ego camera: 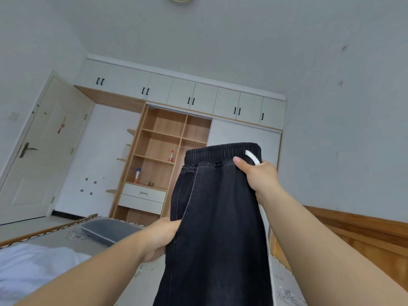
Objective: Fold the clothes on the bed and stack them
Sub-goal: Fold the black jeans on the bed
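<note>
Holding black pants up over bed: my right hand pinches waistband by drawstring, left hand grips side seam lower down. Denim-like, prob heavy, floppy, non-slip; best held at waistband corners w/ both hands.

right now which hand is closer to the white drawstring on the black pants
Right. The right hand grips the waistband of the black pants right beside the white drawstring, touching it. The left hand holds the pants' side edge, lower down and well away from it.
</note>
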